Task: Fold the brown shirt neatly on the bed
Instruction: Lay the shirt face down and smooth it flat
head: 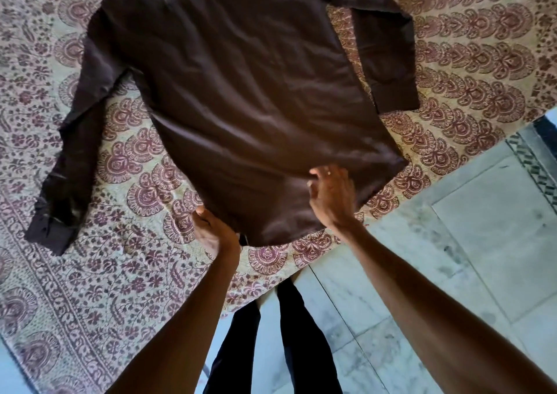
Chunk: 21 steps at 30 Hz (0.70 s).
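Brown cloth is bunched between the curled fingers (320,174) of the right hand (331,197), which pinches a low ridge of fabric just above the hem, on the side nearest the bed's edge; a ring shows on one finger. The left hand (215,233) grips the opposite corner of the same hem, thumb on top and the other fingertips tucked out of sight beneath the cloth, so how far they curl cannot be told. Between the two hands the hem is lifted slightly and drawn toward the person. The brown shirt (241,86) otherwise lies spread flat on the bed (126,297), plain side up, its body running away from the person. One long sleeve (78,140) stretches out to the person's left, its cuff (48,233) lying on the covering. The other sleeve (382,46) bends at the elbow on the right and points back down beside the body. A cream bedspread (470,61) printed with maroon floral motifs lies under the garment. Pale stone floor tiles (482,242) show to the right, and dark trousers (298,336) stand against the bed's corner.
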Each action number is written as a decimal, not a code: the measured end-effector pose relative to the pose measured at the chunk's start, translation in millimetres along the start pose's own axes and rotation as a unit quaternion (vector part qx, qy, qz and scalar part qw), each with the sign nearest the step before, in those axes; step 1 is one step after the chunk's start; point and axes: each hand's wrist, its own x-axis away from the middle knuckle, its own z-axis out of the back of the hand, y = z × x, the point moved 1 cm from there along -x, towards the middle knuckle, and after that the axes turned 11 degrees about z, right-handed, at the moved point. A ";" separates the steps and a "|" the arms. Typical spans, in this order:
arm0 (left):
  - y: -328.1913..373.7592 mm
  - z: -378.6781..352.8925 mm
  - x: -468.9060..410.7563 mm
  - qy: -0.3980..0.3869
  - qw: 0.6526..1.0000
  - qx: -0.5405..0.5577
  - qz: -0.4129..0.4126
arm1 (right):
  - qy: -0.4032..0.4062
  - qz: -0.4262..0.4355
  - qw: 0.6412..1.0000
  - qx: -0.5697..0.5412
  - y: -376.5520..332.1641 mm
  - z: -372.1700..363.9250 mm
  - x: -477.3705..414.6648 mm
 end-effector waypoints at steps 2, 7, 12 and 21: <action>-4.2 7.7 -9.9 -0.011 1.000 -0.017 0.004 | -0.042 0.037 0.998 -0.014 -29.7 -16.2 8.7; -24.7 37.9 -44.8 -0.020 0.994 -0.104 0.007 | -0.189 -0.007 0.982 -0.030 -61.7 -51.5 23.4; -39.6 58.9 -52.0 -0.045 0.972 -0.226 -0.037 | -0.223 -0.010 0.975 -0.015 -64.0 -62.3 29.7; -38.3 61.1 -50.3 0.019 0.900 -0.433 -0.050 | -0.245 -0.015 0.969 0.016 -65.2 -55.7 24.3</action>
